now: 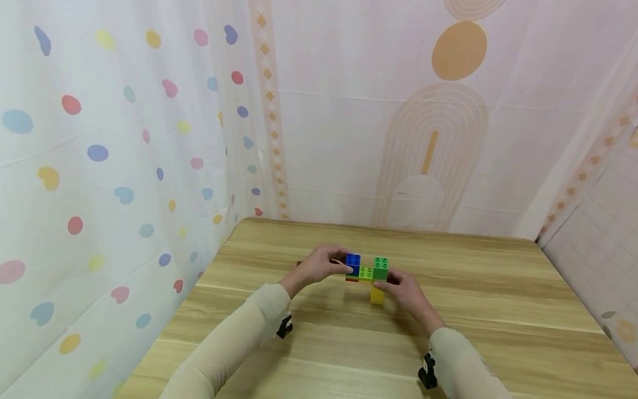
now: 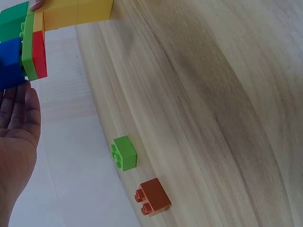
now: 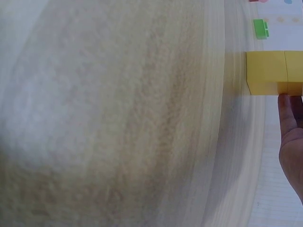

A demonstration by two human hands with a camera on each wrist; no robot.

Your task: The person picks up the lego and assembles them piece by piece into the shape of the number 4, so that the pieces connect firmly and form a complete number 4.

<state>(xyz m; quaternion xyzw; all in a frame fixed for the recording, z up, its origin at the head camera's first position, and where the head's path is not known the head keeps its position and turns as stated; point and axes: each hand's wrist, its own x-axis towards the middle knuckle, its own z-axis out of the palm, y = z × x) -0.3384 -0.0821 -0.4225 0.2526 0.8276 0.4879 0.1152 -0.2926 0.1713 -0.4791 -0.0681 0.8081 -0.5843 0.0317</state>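
Both hands hold one structure of toy building bricks above the wooden table. My left hand (image 1: 319, 265) pinches the blue brick (image 1: 353, 267) at its left end, thumb on the near face. A red brick (image 2: 40, 54) sits beneath that end. A lime brick (image 1: 366, 273) bridges across to a green brick (image 1: 380, 269) on the right. Below the green one, yellow bricks (image 3: 267, 73) form a column pointing down. My right hand (image 1: 406, 289) grips the right end, its thumb near the top of the yellow column. Its other fingers are partly hidden in the head view.
On the wooden table (image 1: 339, 354) lie a loose lime brick (image 2: 125, 153) and a reddish-brown brick (image 2: 154, 196), close together beyond the left hand. Patterned curtains (image 1: 324, 155) hang at the table's back and left side.
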